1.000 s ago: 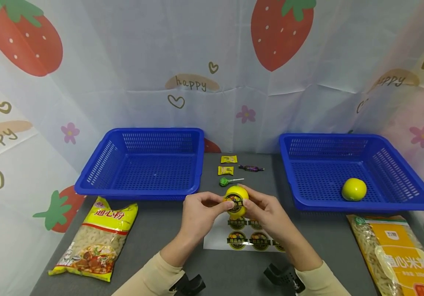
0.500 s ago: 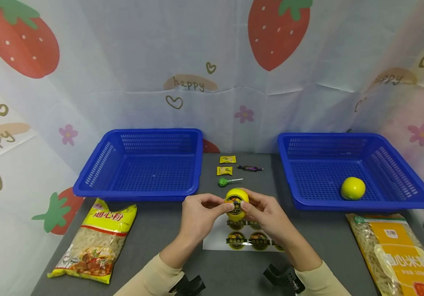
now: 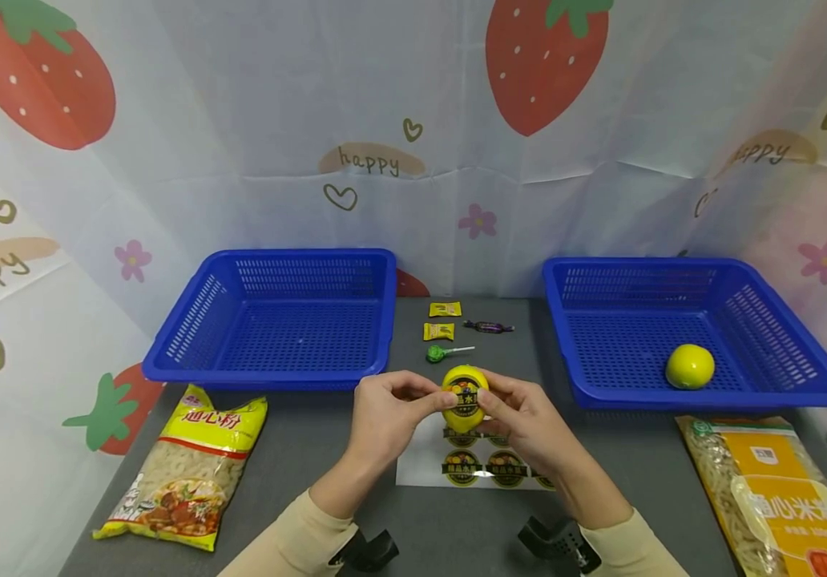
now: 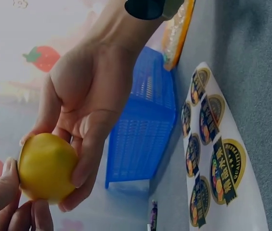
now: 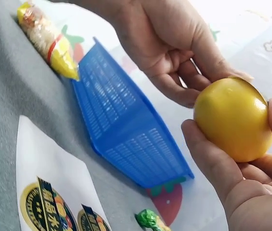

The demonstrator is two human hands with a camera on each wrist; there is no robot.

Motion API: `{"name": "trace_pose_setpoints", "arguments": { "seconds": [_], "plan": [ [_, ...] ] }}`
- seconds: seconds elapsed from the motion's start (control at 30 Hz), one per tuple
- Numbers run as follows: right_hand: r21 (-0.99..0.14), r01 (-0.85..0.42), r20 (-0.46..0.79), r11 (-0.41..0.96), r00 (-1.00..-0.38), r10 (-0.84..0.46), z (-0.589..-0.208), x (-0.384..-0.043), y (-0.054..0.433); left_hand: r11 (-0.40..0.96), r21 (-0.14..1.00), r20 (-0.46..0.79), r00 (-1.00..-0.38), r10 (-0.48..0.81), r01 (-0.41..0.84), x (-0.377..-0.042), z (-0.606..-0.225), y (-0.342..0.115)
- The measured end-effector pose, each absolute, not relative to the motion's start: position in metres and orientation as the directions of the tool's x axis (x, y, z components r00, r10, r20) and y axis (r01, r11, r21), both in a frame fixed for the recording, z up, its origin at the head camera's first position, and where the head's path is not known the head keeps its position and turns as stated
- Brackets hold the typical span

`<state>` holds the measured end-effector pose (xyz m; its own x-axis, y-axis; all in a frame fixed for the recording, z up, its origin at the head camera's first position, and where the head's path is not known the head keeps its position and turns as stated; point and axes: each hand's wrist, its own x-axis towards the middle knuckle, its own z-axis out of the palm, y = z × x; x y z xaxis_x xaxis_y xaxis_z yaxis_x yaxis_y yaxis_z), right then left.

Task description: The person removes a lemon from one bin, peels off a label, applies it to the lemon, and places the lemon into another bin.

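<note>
Both hands hold a yellow round fruit [image 3: 464,425] above the middle of the table. A round black-and-gold sticker [image 3: 465,386] faces me on its near side. My left hand [image 3: 388,417] grips the fruit from the left, its thumb on the sticker's edge. From the other side my right hand [image 3: 525,413] grips it, thumb on the sticker's right edge. The right wrist view shows the fruit's [image 5: 232,120] plain back, with a thin sticker edge along its upper right. Below the hands lies a white sheet [image 3: 421,469] of similar stickers, partly covered.
Blue baskets stand at the left [image 3: 269,374] and right [image 3: 709,397]; the right one holds another yellow fruit [image 3: 690,367]. Between them lie two yellow candies [image 3: 439,332], a purple candy [image 3: 489,328] and a green lollipop [image 3: 437,353]. Pasta bags lie left [image 3: 190,473] and right [image 3: 774,489].
The fruit has turned slightly between the fingers, so more of the sticker faces me. The thumbs have shifted a little along the sticker's edges. Everything else stays put.
</note>
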<state>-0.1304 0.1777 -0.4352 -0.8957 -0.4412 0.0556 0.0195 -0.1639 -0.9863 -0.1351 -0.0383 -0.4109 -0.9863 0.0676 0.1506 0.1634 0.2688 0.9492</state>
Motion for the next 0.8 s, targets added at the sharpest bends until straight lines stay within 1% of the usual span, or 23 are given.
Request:
{"name": "trace_pose_setpoints", "arguments": {
  "seconds": [0.27, 0.5, 0.67, 0.8],
  "plan": [
    [-0.962, 0.065, 0.064, -0.267, -0.891, -0.449, -0.434, -0.127, 0.179, 0.204, 0.966, 0.142, -0.984, 0.104, 0.161, -0.138, -0.41, -0.039],
    [-0.937, 0.05, 0.125, -0.345, -0.875, -0.467, -0.432, -0.126, 0.179, 0.08, 0.992, 0.087, -0.986, 0.143, 0.099, -0.14, -0.41, -0.039],
    [-0.939, 0.07, 0.106, -0.337, -0.874, -0.475, -0.43, -0.126, 0.179, 0.01, 0.997, 0.076, -0.978, 0.192, 0.079, -0.144, -0.412, -0.044],
    [-0.951, 0.071, 0.078, -0.3, -0.885, -0.458, -0.427, -0.127, 0.176, 0.006, 0.997, 0.075, -0.973, 0.219, 0.078, -0.145, -0.412, -0.049]
  ]
}}
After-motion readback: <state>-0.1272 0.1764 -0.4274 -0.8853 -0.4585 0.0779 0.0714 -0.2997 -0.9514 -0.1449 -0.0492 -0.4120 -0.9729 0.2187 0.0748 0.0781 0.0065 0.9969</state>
